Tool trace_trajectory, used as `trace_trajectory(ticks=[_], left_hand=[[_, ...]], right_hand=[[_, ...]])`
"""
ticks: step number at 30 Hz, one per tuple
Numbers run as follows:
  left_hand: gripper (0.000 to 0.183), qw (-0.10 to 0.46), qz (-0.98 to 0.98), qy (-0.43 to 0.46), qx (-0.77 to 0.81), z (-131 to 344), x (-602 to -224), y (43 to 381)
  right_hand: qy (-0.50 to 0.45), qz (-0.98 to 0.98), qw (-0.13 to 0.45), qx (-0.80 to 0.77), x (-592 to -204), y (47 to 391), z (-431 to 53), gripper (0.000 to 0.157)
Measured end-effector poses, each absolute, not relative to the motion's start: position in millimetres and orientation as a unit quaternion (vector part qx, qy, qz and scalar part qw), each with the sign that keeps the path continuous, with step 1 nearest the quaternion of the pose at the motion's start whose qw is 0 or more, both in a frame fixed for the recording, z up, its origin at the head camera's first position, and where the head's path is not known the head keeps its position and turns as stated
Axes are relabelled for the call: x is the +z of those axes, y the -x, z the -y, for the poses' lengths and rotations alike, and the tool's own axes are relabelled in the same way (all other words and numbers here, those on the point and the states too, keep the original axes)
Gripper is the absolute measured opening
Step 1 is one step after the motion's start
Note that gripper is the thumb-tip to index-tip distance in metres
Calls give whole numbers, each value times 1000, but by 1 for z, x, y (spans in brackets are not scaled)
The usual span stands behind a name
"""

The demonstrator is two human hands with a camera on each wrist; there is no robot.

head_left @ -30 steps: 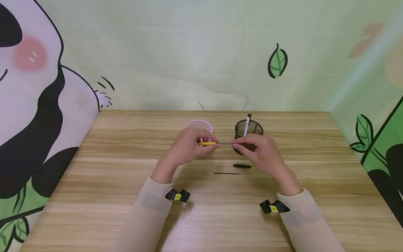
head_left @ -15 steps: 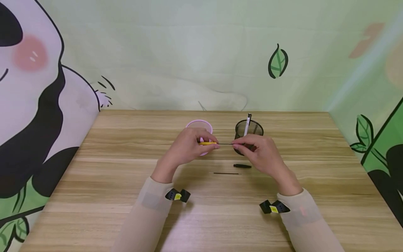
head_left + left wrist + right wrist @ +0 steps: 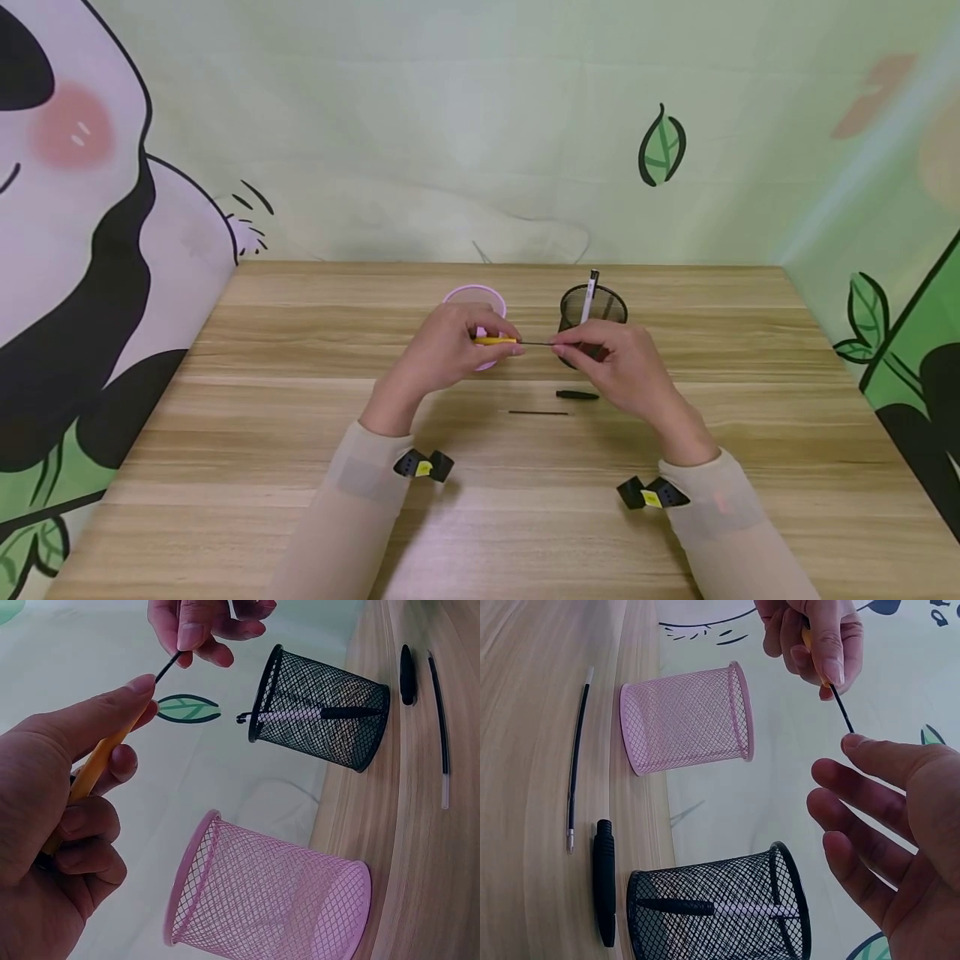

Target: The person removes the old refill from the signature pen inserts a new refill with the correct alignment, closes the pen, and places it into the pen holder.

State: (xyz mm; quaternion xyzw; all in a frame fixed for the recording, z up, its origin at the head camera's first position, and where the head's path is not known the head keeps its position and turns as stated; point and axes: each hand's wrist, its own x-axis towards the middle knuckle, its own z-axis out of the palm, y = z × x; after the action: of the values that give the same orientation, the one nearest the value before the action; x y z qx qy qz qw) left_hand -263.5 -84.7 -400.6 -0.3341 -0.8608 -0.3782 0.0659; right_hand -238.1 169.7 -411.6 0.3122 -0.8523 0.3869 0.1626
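Observation:
Above the table, my left hand (image 3: pixel 450 346) grips a yellow pen barrel (image 3: pixel 99 761), its fingers curled round it in the left wrist view. From the barrel's end sticks a thin dark pen refill (image 3: pixel 843 710). Thumb and fingertips of my right hand (image 3: pixel 622 358) pinch the refill's other end. Barrel and refill lie in one line between the two hands. Below them on the table are a black pen barrel piece (image 3: pixel 577 395) and a second refill (image 3: pixel 537 412), dark with a clear end, lying roughly parallel.
Behind the left hand stands a pink mesh pen holder (image 3: pixel 270 885), partly hidden in the head view. A black mesh pen holder (image 3: pixel 705 862) stands behind the right hand with a white and black pen (image 3: pixel 588 302) in it. The wooden table (image 3: pixel 300 333) ends at a printed backdrop.
Hardly anything differs. The right hand's fingertips have shifted very slightly to the left along the refill; the left hand and the things on the table stay in place.

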Motion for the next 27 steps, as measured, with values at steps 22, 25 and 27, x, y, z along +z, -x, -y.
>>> trace_trajectory(ticks=[22,25,27], left_hand=[[12,82,860,344,-368,82,-400,262],[12,83,862,347,-360,81,-401,262],[11,83,863,348,-357,80,-401,262]], right_hand=[[-317,846,168,394,-411,236,-163,7],[-317,846,168,394,-412,236,-163,6],[-318,847,168,392,-412,236,-162,6]])
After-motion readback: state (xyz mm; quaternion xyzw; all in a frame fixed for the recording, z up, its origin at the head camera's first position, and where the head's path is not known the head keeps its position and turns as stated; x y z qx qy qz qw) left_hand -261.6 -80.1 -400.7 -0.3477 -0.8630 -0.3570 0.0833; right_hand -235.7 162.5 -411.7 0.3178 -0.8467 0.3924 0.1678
